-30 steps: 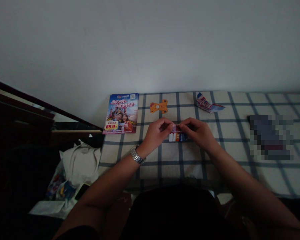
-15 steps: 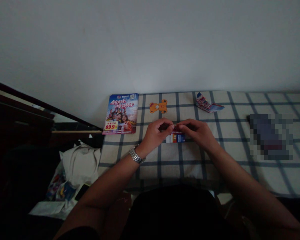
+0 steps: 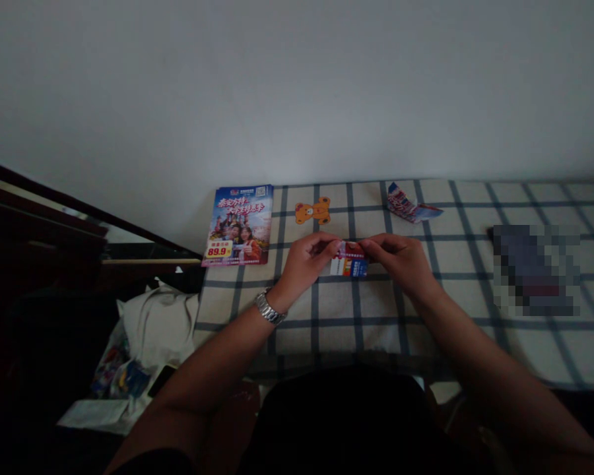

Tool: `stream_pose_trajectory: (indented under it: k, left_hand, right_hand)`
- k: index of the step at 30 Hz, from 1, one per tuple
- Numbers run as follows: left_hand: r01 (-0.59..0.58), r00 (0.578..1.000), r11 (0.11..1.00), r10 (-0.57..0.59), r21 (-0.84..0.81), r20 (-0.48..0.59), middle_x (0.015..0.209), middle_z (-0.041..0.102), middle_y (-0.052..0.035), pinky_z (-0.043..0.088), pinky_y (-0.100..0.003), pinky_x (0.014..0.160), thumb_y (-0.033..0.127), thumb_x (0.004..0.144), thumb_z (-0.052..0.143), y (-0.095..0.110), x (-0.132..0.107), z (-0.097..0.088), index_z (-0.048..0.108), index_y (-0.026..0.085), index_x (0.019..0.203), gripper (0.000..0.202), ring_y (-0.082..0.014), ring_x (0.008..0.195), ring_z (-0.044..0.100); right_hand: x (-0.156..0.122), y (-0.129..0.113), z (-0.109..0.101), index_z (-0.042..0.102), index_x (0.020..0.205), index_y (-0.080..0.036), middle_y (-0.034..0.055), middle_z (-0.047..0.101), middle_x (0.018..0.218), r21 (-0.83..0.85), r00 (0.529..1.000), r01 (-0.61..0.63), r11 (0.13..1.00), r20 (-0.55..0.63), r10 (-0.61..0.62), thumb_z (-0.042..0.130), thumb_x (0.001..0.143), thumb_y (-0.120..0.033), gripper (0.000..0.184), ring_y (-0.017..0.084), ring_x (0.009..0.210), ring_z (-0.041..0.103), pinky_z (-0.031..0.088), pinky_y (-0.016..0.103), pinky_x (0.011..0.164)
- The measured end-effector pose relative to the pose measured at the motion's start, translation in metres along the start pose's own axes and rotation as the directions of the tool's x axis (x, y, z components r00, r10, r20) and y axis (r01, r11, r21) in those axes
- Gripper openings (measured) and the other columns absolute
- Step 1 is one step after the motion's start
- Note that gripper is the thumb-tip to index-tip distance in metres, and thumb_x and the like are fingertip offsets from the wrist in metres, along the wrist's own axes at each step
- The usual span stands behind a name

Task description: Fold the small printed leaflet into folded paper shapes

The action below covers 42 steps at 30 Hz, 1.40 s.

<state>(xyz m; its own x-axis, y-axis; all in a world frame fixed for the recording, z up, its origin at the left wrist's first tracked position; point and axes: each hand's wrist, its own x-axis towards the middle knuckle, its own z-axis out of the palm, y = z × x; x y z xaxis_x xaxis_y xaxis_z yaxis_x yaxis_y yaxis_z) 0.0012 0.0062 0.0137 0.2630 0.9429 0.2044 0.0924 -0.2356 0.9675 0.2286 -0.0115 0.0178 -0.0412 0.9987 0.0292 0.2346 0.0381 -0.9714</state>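
Between my two hands is a small folded flyer (image 3: 352, 258), printed in red, blue, white and yellow. My left hand (image 3: 311, 262), below which a metal watch (image 3: 270, 307) circles the wrist, pinches the flyer's upper left part. On its upper right edge, the thumb and fingers of my right hand (image 3: 400, 258) are closed. A bear-shaped cutout (image 3: 313, 211) lies flat just beyond my left hand. Farther back on the right sits another folded flyer (image 3: 412, 206), its panels standing partly upright.
A stack of flyers (image 3: 240, 227) lies at the back left of the checked cloth (image 3: 297, 336). To the right is a dark pixelated object (image 3: 532, 270). A white bag (image 3: 161, 316) stands low at the left, and a wall (image 3: 327, 92) rises behind.
My fingertips have moved apart along the flyer's top edge, so more of its red part shows. My right hand has shifted slightly right.
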Motion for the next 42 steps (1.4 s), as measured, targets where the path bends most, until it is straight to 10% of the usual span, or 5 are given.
stream_pose_trajectory:
  k: [19, 42]
  left_hand:
    - [-0.001, 0.999, 0.993, -0.005, 0.122, 0.049, 0.087, 0.080, -0.0033, 0.054, -0.026, 0.068, 0.054, 0.098, 0.071, -0.004, -0.001, -0.003, 0.080, 0.021, 0.095, 0.034, -0.0160, 0.076, 0.072]
    - [-0.001, 0.999, 0.995, -0.004, 0.103, 0.050, 0.085, 0.077, -0.0030, 0.051, -0.025, 0.065, 0.049, 0.099, 0.071, -0.008, 0.001, -0.005, 0.076, 0.020, 0.094, 0.030, -0.0145, 0.072, 0.069]
  right_hand:
    - [0.003, 0.002, -0.001, 0.084, 0.100, -0.022, 0.0064, 0.084, 0.096, 0.034, 0.981, -0.045, 0.998, 0.191, 0.037, 0.081, 0.087, -0.056, 0.036, 0.023, 0.084, 0.079, 0.065, 0.035, 0.077]
    - [0.003, 0.003, -0.004, 0.082, 0.100, -0.024, 0.0045, 0.083, 0.090, 0.120, 0.988, -0.104, 0.987, 0.125, 0.089, 0.082, 0.086, -0.057, 0.036, 0.020, 0.074, 0.077, 0.067, 0.031, 0.066]
